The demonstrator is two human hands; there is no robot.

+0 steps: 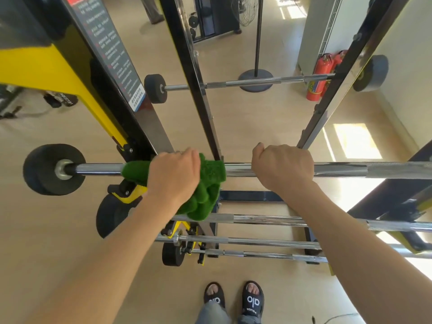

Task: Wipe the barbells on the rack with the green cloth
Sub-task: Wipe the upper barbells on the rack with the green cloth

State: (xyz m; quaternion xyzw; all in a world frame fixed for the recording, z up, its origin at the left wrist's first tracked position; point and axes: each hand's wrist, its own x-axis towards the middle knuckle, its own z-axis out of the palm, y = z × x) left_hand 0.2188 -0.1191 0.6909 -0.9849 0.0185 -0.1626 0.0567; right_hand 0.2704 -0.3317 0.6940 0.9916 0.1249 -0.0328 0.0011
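— Green and nubbly, that cloth point(205, 185): thick pile, bunched into soft lumps. Where does it sit?

— Wrapped over the chrome bar of the nearest barbell point(350, 170), just beside the black upright of the rack point(194, 78). One end pokes out on the plate side; the rest hangs in a wad down to the next bar below.

— And the hands?

— The left hand point(174, 176) is curled round the cloth and the bar together, knuckles up. The right hand point(282, 170) is clenched round the bare bar, near the other one, with a short gap of steel between them.

— How does the bar itself look?

— Round, polished, mirror-bright by the hands, then a duller, finely knurled stretch further right. At the left end sits a thick black round plate point(53, 169), matte and rubbery, with a metal hub.

— More bars?

— Yes, several chrome barbells on lower pegs, and one higher up point(245, 83) with small black round plates.
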